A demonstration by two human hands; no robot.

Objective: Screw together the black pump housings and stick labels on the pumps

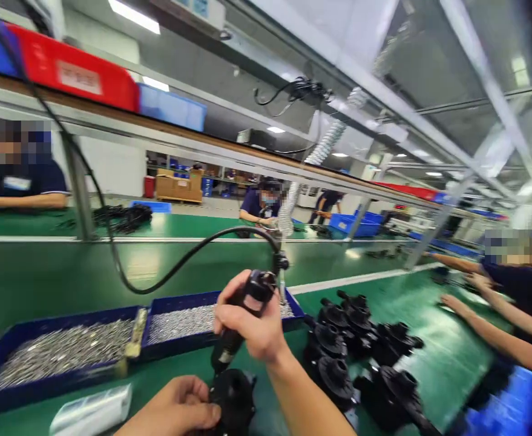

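The head camera looks forward and down (from close by) at both hands (181, 404) (260, 330).

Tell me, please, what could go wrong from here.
The left hand holds the black part close to the lower end of the screwdriver, so a slip might hurt that hand. The black cable hangs in a loop and could snag. The right forearm is close beside other black units, so it might knock one.
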